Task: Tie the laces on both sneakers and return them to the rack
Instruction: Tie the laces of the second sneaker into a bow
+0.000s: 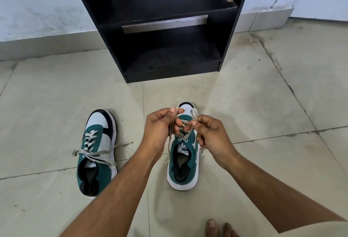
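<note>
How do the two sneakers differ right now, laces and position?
The left sneaker sits untouched, its laces in a loose bow with ends trailing; the right sneaker has its laces held up by the left hand and right hand, mid-tie. The left one points slightly right; the right one points straight at the rack. Both are teal-and-white, on the floor.

tiled floor, stained | white wall, scuffed | toes, seemingly bare

A home entryway or hallway corner is showing here: a black shoe rack is standing against a scuffed white wall on a stained tile floor, with sneakers lying before it.
</note>
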